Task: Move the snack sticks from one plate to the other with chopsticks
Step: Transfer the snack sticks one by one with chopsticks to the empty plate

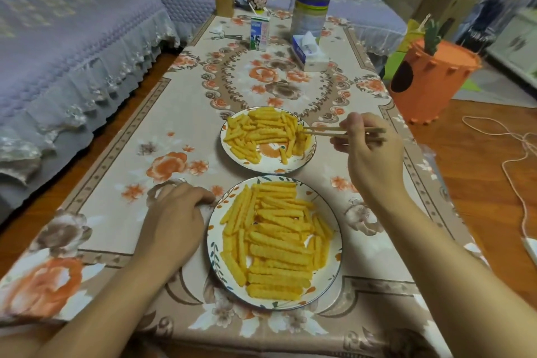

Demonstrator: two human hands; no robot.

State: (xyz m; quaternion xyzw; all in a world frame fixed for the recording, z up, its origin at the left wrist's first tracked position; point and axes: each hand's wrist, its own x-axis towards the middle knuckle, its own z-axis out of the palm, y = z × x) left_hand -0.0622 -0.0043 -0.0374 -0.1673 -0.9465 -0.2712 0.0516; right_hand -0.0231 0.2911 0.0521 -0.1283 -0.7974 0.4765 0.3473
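Wooden chopsticks (343, 132), gripped by right hand (372, 151), reach far plate (250, 164) to pinch snack sticks (261, 131); left hand (177, 212), loosely curled and empty, steadies near plate (213, 244).

There is one view only, from a camera worn on the person's head. It looks forward and steeply down along the length of the table (180, 113), close above its near end, so both forearms reach in from the bottom corners. The wide lens bends the edges: the sofa (72, 38) curves along the left, the wooden floor (479, 183) along the right.
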